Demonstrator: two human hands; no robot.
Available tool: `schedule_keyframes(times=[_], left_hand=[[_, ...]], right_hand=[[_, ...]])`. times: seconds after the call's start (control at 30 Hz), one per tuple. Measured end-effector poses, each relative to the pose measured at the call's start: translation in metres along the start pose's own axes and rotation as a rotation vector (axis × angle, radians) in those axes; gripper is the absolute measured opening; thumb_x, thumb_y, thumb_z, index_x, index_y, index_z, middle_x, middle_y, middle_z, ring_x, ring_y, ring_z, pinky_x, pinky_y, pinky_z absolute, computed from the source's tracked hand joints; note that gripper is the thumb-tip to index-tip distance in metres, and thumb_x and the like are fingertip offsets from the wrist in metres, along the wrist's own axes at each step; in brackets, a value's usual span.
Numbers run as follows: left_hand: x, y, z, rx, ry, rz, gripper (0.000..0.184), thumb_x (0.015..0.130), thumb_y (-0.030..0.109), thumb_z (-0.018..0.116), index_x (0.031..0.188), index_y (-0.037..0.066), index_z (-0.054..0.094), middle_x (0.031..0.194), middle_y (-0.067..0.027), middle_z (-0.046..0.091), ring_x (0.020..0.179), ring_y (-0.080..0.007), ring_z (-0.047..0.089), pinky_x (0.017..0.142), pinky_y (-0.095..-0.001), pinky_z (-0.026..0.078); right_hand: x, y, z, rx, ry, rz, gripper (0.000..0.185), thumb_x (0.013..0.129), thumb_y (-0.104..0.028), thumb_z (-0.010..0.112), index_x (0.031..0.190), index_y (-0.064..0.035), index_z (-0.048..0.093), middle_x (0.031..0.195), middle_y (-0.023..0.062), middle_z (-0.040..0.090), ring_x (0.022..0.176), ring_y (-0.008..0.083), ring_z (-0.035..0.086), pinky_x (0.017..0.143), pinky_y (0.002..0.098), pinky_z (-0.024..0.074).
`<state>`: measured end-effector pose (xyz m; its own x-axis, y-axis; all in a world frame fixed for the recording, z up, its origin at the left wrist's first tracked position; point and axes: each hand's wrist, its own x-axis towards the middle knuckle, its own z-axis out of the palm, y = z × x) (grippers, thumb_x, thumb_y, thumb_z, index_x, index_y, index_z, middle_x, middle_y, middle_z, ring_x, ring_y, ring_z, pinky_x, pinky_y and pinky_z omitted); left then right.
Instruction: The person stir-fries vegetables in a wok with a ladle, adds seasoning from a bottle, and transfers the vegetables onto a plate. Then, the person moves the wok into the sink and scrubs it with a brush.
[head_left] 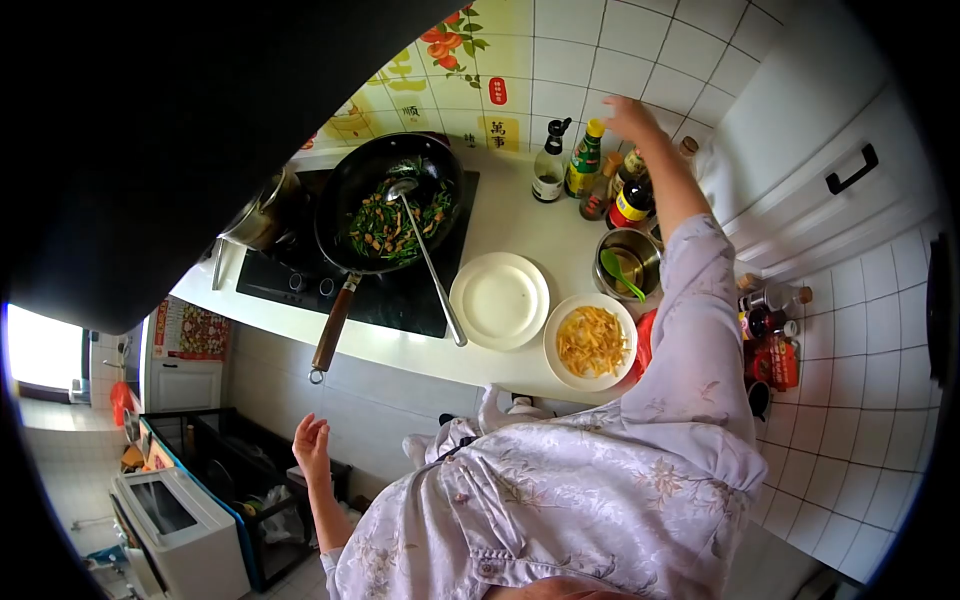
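Note:
My right hand (632, 118) reaches over the bottles at the back wall. Its fingers point left, somewhat apart, close to the yellow cap of a green bottle (582, 165); whether they touch it I cannot tell. My left hand (311, 446) hangs in the air before the counter, fingers loosely bent and apart, holding nothing. A black wok (330, 225) with cooked green vegetables and small brown pieces (385, 225) sits on the black cooktop (420, 310). A metal ladle (435, 275) rests in the wok, its handle reaching past the rim.
A bare white plate (500, 300) lies beside the cooktop. Next to it stands a plate (552, 350) of yellow strips (592, 342). A metal pot (650, 250) holds a green spoon (622, 275). A dark-capped bottle (548, 165) and several others line the wall. The wok's wooden handle (335, 325) overhangs the counter edge.

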<state>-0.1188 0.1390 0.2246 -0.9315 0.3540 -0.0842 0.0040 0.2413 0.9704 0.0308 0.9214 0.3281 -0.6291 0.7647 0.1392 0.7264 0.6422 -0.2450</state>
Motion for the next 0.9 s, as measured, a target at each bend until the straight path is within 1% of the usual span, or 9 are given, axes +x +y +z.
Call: schedule_keyframes(times=[0.1,0.2,0.27,0.3,0.67,0.73,0.77,0.83,0.9], left_hand=[[0.0,0.009,0.006,0.013,0.015,0.009,0.034,0.081,0.002,0.064,0.114,0.001,0.055,0.092,-0.0066,0.064,0.083,-0.0102,0.058,0.077,-0.0225,0.046],[-0.001,0.015,0.005,0.02,0.013,0.014,0.034,0.081,0.003,0.065,0.114,0.001,0.054,0.092,-0.0064,0.064,0.083,-0.0103,0.058,0.077,-0.0225,0.046],[-0.007,0.015,0.002,0.048,0.045,0.001,0.035,0.081,0.004,0.065,0.114,0.001,0.054,0.092,-0.0065,0.064,0.083,-0.0105,0.058,0.077,-0.0227,0.045],[-0.01,0.014,-0.001,0.051,0.05,-0.007,0.035,0.081,0.004,0.065,0.114,0.001,0.054,0.092,-0.0065,0.064,0.083,-0.0105,0.058,0.077,-0.0227,0.045],[-0.009,0.007,-0.003,0.043,0.028,-0.021,0.034,0.082,0.004,0.064,0.114,0.001,0.054,0.093,-0.0065,0.063,0.086,-0.0107,0.057,0.077,-0.023,0.045],[-0.007,0.005,-0.002,0.04,0.025,-0.019,0.035,0.082,0.004,0.064,0.114,0.001,0.054,0.093,-0.0067,0.063,0.086,-0.0108,0.057,0.076,-0.023,0.045],[-0.007,0.004,-0.002,0.04,0.02,-0.017,0.035,0.082,0.004,0.064,0.115,0.002,0.053,0.093,-0.0069,0.063,0.086,-0.0109,0.057,0.076,-0.023,0.045],[-0.007,0.004,-0.003,0.037,0.021,-0.025,0.035,0.082,0.005,0.064,0.115,0.001,0.053,0.093,-0.007,0.063,0.086,-0.0109,0.057,0.077,-0.0232,0.045],[-0.007,0.007,-0.002,0.047,0.015,-0.033,0.036,0.082,0.006,0.065,0.115,0.001,0.053,0.094,-0.0076,0.063,0.086,-0.0116,0.058,0.079,-0.0241,0.046]], right_hand=[[0.001,-0.021,0.022,-0.055,-0.057,-0.042,0.042,0.075,-0.026,0.063,0.112,-0.007,0.058,0.112,0.0141,0.06,0.103,0.0292,0.058,0.083,0.041,0.0491],[0.01,-0.022,0.039,-0.212,-0.161,-0.141,0.032,0.08,-0.021,0.056,0.106,-0.0034,0.061,0.11,0.0172,0.06,0.1,0.0314,0.059,0.083,0.0412,0.0496],[0.015,-0.019,0.046,-0.113,-0.078,0.207,0.026,0.081,-0.013,0.051,0.101,-0.0013,0.063,0.108,0.0209,0.06,0.099,0.0343,0.059,0.083,0.0418,0.0496],[0.016,-0.013,0.046,-0.102,-0.078,0.195,0.025,0.081,-0.008,0.049,0.1,-0.0004,0.063,0.107,0.0235,0.059,0.099,0.0367,0.058,0.083,0.042,0.0496],[0.006,0.004,0.035,-0.202,-0.162,0.169,0.028,0.08,-0.012,0.052,0.104,-0.0014,0.06,0.108,0.0228,0.059,0.102,0.0358,0.057,0.085,0.0422,0.0485],[-0.011,-0.02,0.013,-0.199,-0.082,0.163,0.029,0.081,-0.014,0.051,0.107,-0.0043,0.059,0.11,0.0208,0.059,0.104,0.0331,0.056,0.086,0.0415,0.0479],[-0.006,-0.027,0.014,-0.201,-0.081,0.155,0.029,0.081,-0.014,0.051,0.107,-0.0043,0.059,0.11,0.0208,0.059,0.104,0.0331,0.056,0.086,0.0415,0.0479],[0.005,-0.041,0.018,0.078,0.089,-0.161,0.028,0.08,-0.019,0.055,0.105,-0.0078,0.06,0.11,0.0177,0.059,0.105,0.0298,0.056,0.084,0.0409,0.048],[0.013,-0.066,0.031,0.127,0.0,-0.171,0.028,0.079,-0.02,0.058,0.104,-0.0087,0.061,0.109,0.0162,0.06,0.103,0.0287,0.057,0.082,0.0409,0.0485]])
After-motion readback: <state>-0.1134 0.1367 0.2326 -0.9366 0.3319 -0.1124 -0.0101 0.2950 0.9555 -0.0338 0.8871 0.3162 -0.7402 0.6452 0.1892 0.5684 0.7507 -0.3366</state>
